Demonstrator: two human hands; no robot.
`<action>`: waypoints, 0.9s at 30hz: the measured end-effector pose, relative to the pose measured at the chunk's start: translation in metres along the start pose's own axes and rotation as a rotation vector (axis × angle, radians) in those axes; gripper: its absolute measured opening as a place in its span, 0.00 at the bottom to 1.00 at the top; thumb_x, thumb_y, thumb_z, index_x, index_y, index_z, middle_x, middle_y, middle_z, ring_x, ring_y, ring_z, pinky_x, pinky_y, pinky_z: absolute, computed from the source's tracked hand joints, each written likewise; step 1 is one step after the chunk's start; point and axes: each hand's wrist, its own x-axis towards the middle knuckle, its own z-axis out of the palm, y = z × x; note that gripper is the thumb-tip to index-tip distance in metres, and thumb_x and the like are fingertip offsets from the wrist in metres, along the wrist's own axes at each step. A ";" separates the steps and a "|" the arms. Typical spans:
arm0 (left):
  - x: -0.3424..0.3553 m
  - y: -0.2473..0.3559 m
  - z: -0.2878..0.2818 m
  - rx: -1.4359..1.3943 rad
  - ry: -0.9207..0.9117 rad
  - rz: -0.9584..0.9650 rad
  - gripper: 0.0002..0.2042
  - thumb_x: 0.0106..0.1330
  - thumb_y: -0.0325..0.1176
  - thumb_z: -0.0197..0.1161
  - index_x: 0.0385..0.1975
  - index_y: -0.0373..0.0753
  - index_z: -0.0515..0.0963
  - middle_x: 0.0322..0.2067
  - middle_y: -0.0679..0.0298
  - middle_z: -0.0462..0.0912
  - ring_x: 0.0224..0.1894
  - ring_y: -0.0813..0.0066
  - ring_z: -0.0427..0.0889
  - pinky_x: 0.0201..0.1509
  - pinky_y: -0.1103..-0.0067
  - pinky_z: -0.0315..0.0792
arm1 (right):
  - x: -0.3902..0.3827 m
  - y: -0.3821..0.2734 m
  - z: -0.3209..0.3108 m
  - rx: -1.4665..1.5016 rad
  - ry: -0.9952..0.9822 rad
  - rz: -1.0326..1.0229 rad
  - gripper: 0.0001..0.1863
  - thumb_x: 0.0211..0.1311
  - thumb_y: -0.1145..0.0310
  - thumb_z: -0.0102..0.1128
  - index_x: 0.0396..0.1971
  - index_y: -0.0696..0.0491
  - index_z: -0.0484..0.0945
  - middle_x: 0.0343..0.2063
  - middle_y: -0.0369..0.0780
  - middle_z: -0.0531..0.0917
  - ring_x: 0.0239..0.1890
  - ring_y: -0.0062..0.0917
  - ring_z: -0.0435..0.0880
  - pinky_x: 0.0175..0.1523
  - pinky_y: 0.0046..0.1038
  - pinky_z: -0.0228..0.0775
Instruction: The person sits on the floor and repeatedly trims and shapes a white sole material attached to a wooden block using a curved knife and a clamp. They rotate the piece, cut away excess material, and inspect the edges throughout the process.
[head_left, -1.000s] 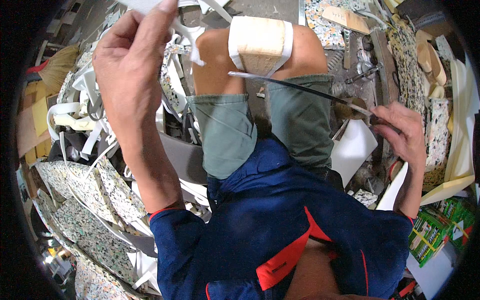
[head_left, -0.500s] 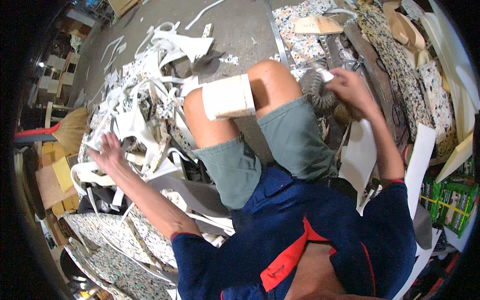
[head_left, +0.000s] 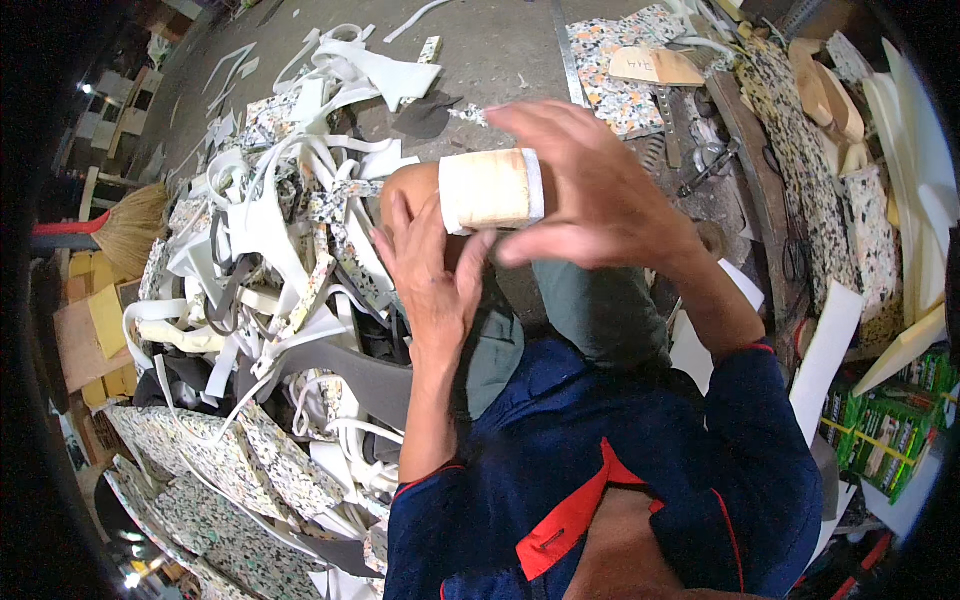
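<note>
A block [head_left: 491, 190] with a tan face and white foam-like edges lies across my bare knees. My left hand [head_left: 432, 262] is at its near left corner, fingers spread and the thumb by the near edge; whether it presses on the block I cannot tell. Above the block's right end, my right hand [head_left: 605, 195] is held wide, thumb and fingers apart, slightly blurred by motion. Nothing shows in its grasp. Part of a grey coiled hose [head_left: 655, 157] shows just beyond the right hand, the rest hidden behind it.
Tangled white foam offcuts [head_left: 275, 225] heap up on the left, beside a straw broom [head_left: 135, 220]. Speckled foam sheets [head_left: 240, 465] lie near left. To the right are a curved wooden piece [head_left: 657, 67], a metal tool [head_left: 710, 168], long speckled foam [head_left: 800, 130] and green packages [head_left: 885, 425].
My right hand has come from beside the coiled hose to the block, its fingers now spread. My left hand has moved in from the offcut heap to the block's near left corner.
</note>
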 end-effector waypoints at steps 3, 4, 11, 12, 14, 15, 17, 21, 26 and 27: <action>0.019 0.002 0.004 -0.070 0.038 0.051 0.20 0.62 0.40 0.69 0.53 0.41 0.80 0.49 0.57 0.83 0.70 0.44 0.64 0.73 0.45 0.40 | 0.012 0.011 0.009 -0.010 -0.108 -0.002 0.35 0.45 0.53 0.76 0.53 0.57 0.79 0.43 0.47 0.85 0.50 0.38 0.83 0.58 0.39 0.71; 0.024 -0.002 0.002 -0.090 0.044 0.061 0.19 0.62 0.40 0.69 0.51 0.40 0.80 0.47 0.58 0.84 0.69 0.44 0.65 0.73 0.46 0.40 | 0.022 0.019 0.010 0.004 -0.083 -0.020 0.33 0.45 0.51 0.75 0.48 0.57 0.82 0.38 0.47 0.86 0.46 0.38 0.86 0.55 0.38 0.74; 0.087 -0.017 -0.010 -1.267 -0.099 -0.384 0.36 0.76 0.58 0.42 0.63 0.26 0.64 0.50 0.49 0.80 0.48 0.67 0.83 0.53 0.73 0.78 | 0.116 0.047 -0.021 0.002 -0.115 0.351 0.37 0.44 0.42 0.72 0.46 0.58 0.85 0.38 0.48 0.88 0.41 0.33 0.87 0.48 0.33 0.78; 0.086 -0.024 -0.013 -1.293 -0.135 -0.425 0.38 0.75 0.61 0.42 0.63 0.25 0.63 0.49 0.49 0.80 0.48 0.67 0.83 0.52 0.73 0.78 | 0.122 0.043 -0.029 0.055 -0.070 0.291 0.30 0.51 0.46 0.69 0.40 0.60 0.85 0.32 0.46 0.87 0.34 0.31 0.86 0.42 0.31 0.78; 0.088 -0.030 -0.021 -1.318 -0.171 -0.471 0.41 0.74 0.64 0.41 0.63 0.24 0.62 0.48 0.49 0.81 0.48 0.67 0.82 0.51 0.73 0.78 | 0.137 0.048 -0.038 0.160 -0.060 0.315 0.28 0.52 0.46 0.69 0.34 0.61 0.87 0.26 0.43 0.86 0.29 0.26 0.84 0.38 0.29 0.76; 0.085 -0.032 -0.025 -1.317 -0.174 -0.487 0.41 0.73 0.64 0.41 0.63 0.24 0.63 0.48 0.49 0.81 0.48 0.67 0.83 0.51 0.73 0.79 | 0.145 0.060 -0.036 0.214 -0.101 0.408 0.30 0.48 0.43 0.71 0.33 0.59 0.88 0.26 0.43 0.87 0.30 0.25 0.84 0.40 0.28 0.74; 0.077 -0.031 -0.030 -1.293 -0.189 -0.528 0.41 0.73 0.65 0.41 0.62 0.24 0.64 0.48 0.49 0.80 0.47 0.67 0.83 0.51 0.73 0.79 | 0.149 0.065 -0.035 0.219 -0.101 0.501 0.27 0.48 0.46 0.71 0.28 0.61 0.87 0.22 0.41 0.86 0.27 0.23 0.82 0.35 0.28 0.73; 0.074 -0.012 -0.042 -1.135 -0.222 -0.535 0.43 0.69 0.64 0.51 0.64 0.22 0.63 0.49 0.46 0.80 0.47 0.66 0.82 0.51 0.74 0.78 | 0.148 0.083 -0.025 0.239 -0.059 0.614 0.28 0.47 0.45 0.70 0.20 0.61 0.85 0.19 0.39 0.83 0.23 0.24 0.80 0.31 0.28 0.72; 0.086 0.015 -0.042 -0.465 -0.148 -0.325 0.56 0.50 0.60 0.74 0.65 0.16 0.56 0.58 0.30 0.70 0.61 0.47 0.75 0.65 0.66 0.70 | 0.151 0.057 -0.020 0.009 -0.135 0.627 0.28 0.47 0.46 0.68 0.26 0.62 0.85 0.22 0.42 0.85 0.25 0.26 0.82 0.34 0.30 0.73; 0.094 0.017 -0.041 -0.327 -0.107 -0.262 0.58 0.47 0.58 0.76 0.65 0.17 0.55 0.58 0.30 0.70 0.61 0.46 0.75 0.65 0.66 0.69 | 0.145 0.049 -0.018 -0.062 -0.044 0.569 0.27 0.48 0.48 0.67 0.29 0.62 0.85 0.24 0.44 0.85 0.28 0.27 0.82 0.35 0.30 0.74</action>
